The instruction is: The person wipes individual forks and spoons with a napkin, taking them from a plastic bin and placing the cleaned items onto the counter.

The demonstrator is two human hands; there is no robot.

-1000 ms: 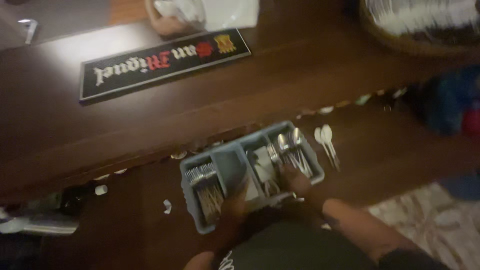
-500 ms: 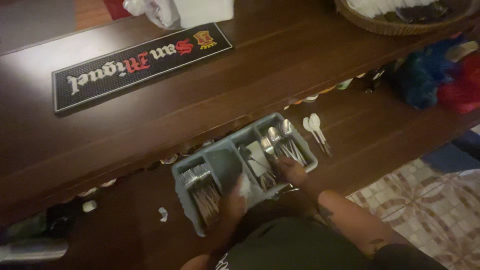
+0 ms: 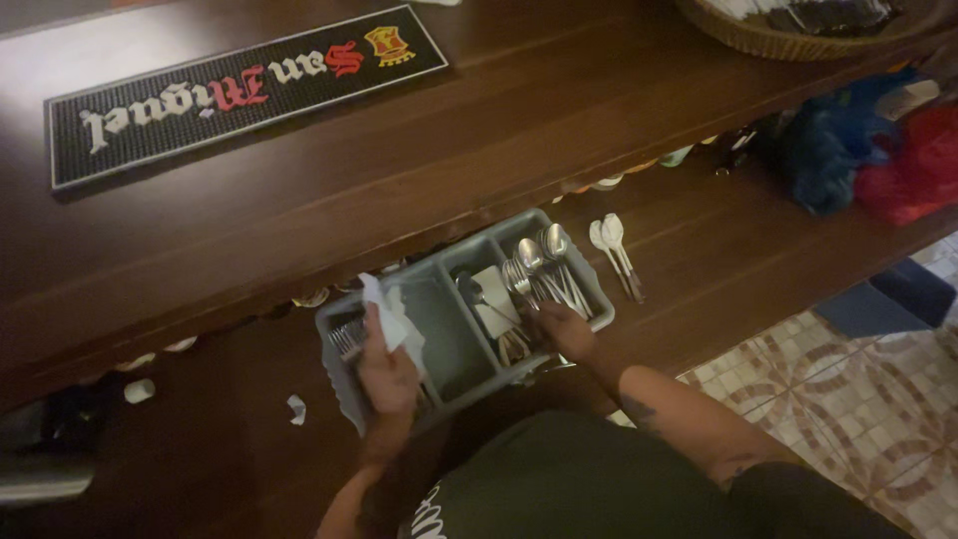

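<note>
A long black rubber bar mat (image 3: 244, 85) lies on the dark wooden counter (image 3: 519, 150) overhanging the grey plastic cutlery tray (image 3: 449, 339), whose long axis runs along the counter. The left hand (image 3: 387, 371) clamps a white cloth (image 3: 391, 317); the right hand (image 3: 567, 331) closes on steel spoons (image 3: 544, 265), bowls pointing toward the counter.

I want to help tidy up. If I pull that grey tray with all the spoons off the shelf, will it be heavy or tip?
Probably heavy for its size: the grey tray holds many metal spoons and forks. It may tilt toward the spoon end, which looks fullest. The cutlery lies loose, so it would likely slide and rattle; use both hands.
</note>
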